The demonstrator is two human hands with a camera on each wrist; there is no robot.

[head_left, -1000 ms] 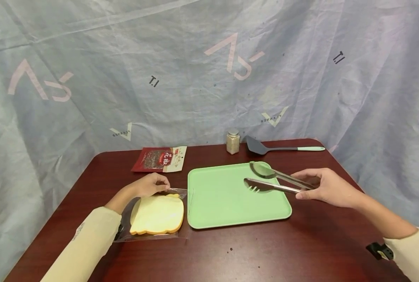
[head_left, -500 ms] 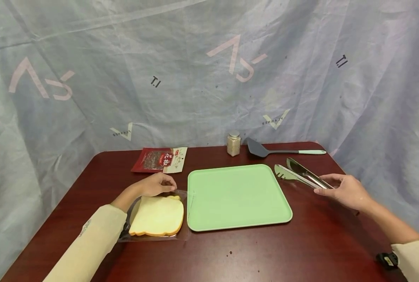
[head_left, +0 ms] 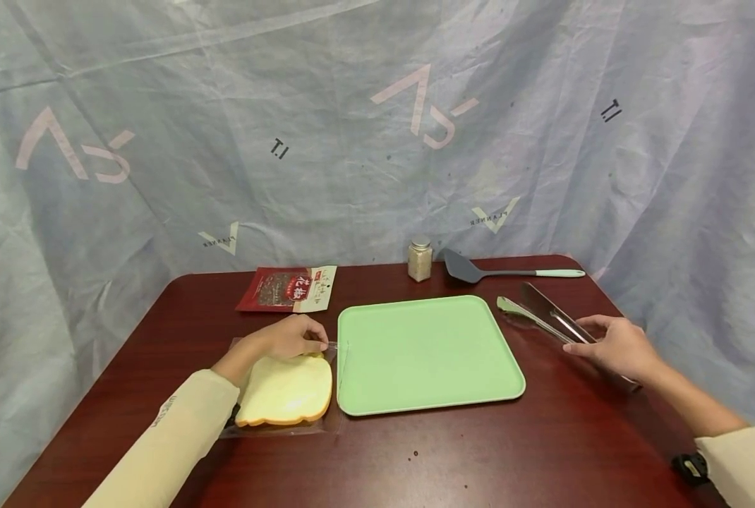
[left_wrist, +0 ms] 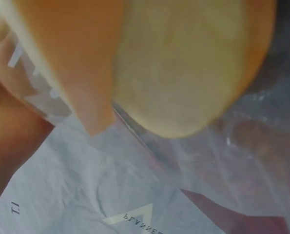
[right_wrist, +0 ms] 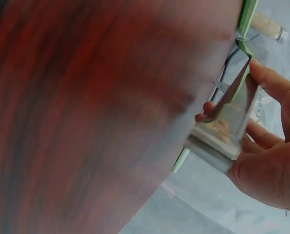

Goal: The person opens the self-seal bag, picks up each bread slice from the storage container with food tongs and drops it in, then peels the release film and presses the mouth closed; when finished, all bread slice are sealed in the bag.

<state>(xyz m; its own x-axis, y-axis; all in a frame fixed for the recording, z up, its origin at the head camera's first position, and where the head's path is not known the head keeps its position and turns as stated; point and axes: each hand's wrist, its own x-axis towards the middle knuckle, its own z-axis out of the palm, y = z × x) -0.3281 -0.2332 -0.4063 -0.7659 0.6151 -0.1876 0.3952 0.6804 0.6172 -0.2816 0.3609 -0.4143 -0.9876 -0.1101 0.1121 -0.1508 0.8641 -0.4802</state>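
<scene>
On the left of the table, bread slices (head_left: 288, 395) lie inside a clear plastic bag (head_left: 310, 428). My left hand (head_left: 291, 337) is over the bag's far edge, its curled fingers pinching the film near the tray. In the left wrist view, the bread (left_wrist: 179, 63) shows close up through the plastic. To the right of the tray, my right hand (head_left: 619, 346) grips metal tongs (head_left: 544, 303), whose two arms are spread and point toward the back. The right wrist view shows the tongs' metal end (right_wrist: 213, 141) between thumb and fingers.
A light green tray (head_left: 431, 356) lies in the middle of the dark red table (head_left: 409, 466). Behind it stand a spice jar (head_left: 419, 261) and a grey spatula (head_left: 463, 268) lying flat. A red seasoning packet (head_left: 286, 288) is at the back left. A grey cloth (head_left: 352, 141) hangs behind.
My right hand has carried the tongs from above the tray to the table at its right. My left hand has slid slightly right along the bag's edge.
</scene>
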